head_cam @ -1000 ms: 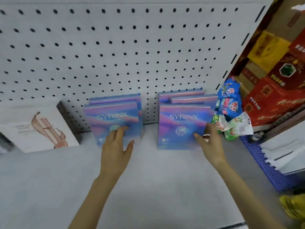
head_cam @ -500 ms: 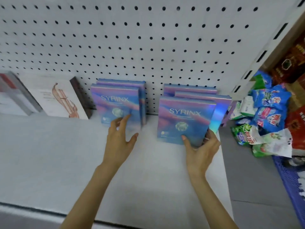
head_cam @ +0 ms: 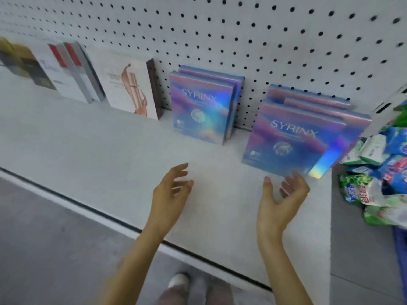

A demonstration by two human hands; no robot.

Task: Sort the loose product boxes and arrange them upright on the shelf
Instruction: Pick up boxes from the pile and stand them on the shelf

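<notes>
1. Pegboard back panel [head_cam: 242,40]: white with dark holes, spanning the far side. Its top and both ends are cut off by the frame.
2. Shelf [head_cam: 99,164]: a pale flat deck running left to right. Its near edge shows as a dark line and its right end stops short of the snack packets.
3. Right SYRINX group [head_cam: 286,139]: three holographic boxes stand upright on the shelf's right end. The front one faces out and the two behind are offset rightward. Only their top edges and right sides show. Print below the brand name is too blurred to read.
4. Left SYRINX group [head_cam: 200,108]: two boxes stand upright, one behind the other, close to the pegboard and well apart from the right group. The rear box is mostly hidden.
5. White box with a figure drawing [head_cam: 130,89]: stands upright, just left of the left SYRINX group.
6. Red-striped box [head_cam: 70,69] and dark box [head_cam: 19,62]: farther left, smeared by motion. The dark one is cut off at the frame edge.
7. Snack packets [head_cam: 378,177]: a blue and green heap right of the shelf, partly out of frame.
8. Right hand [head_cam: 284,199]: released, with the palm turned inward, the fingers loosely curved and nothing held. The fingertips are just near the front box's lower edge. Blur hides whether they touch it.
9. Left hand [head_cam: 169,194]: released, with relaxed fingers spread. It hovers over bare shelf, apart from both groups.
10. Shoe [head_cam: 178,280]: near the bottom edge, blurred.
</notes>
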